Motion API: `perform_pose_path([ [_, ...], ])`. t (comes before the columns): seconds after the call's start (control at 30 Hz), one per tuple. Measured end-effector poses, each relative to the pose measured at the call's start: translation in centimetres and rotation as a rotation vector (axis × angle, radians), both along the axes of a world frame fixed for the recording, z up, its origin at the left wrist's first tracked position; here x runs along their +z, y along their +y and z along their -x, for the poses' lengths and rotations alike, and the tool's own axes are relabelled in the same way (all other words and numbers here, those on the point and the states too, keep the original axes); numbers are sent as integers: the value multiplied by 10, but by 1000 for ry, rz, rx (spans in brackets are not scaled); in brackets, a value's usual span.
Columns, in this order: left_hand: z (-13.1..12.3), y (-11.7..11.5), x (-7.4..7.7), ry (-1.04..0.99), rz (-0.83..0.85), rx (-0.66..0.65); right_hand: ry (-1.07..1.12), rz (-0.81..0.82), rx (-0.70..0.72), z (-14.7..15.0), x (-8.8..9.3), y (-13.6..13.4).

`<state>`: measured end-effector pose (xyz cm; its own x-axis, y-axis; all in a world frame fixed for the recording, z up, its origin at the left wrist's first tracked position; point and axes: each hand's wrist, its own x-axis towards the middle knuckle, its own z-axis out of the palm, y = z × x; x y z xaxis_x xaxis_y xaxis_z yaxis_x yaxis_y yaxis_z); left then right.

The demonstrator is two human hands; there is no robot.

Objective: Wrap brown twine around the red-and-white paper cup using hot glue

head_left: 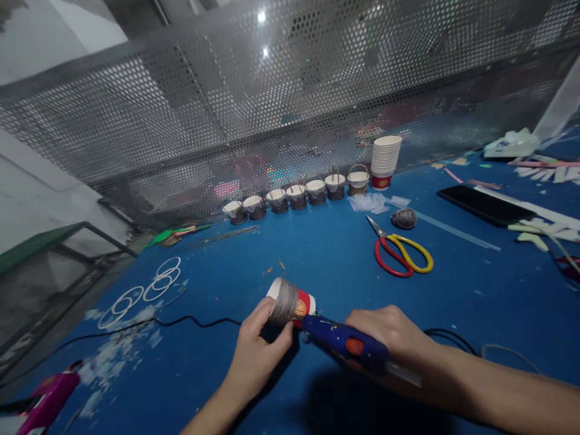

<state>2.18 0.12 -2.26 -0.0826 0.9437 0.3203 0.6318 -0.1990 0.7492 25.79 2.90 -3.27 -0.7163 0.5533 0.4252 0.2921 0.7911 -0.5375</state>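
My left hand point(259, 338) grips a paper cup point(306, 302) lying tilted on its side, its white mouth toward the left. Grey yarn point(285, 300) is wound around the cup's mouth half, while the red printed part by the base stays bare. In my right hand point(385, 332) is a blue hot glue gun point(344, 341), its nozzle end close to the cup's base. Whether the nozzle touches the cup I cannot tell. A clear glue stick point(404, 373) pokes out of the gun's back.
Several yarn-wrapped cups point(296, 197) line the back beside a stack of paper cups point(385, 160). Scissors point(399, 251), a yarn ball point(404, 218) and a phone point(486, 204) lie to the right. White rings point(156, 285) and a black cord point(194, 320) are at left.
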Motion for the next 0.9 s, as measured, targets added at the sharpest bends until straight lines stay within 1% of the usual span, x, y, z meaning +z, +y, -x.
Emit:
perform_pose_path([
  [0.13,3,0,-2,-1,4,-18,16,44,-57,0,-1,1],
  [0.2,4,0,-3,3,3,-30,14,65,-42,0,0,1],
  [0.33,5,0,-3,5,12,-52,35,37,-10,1,3,0],
  [0.53,4,3,3,15,14,-94,25,213,-125,0,7,1],
  [0.6,4,3,2,44,8,-90,36,186,-110,-1,7,-1],
  [0.7,6,3,0,90,-7,-86,30,82,-36,-2,3,-4],
  [0.77,7,3,-1,106,-16,-97,12,42,-8,-2,2,-4],
  [0.83,7,3,-1,114,-29,-102,5,47,-20,-2,1,-3],
  [0.9,7,4,-1,116,-45,-116,13,78,-63,-1,1,-1],
])
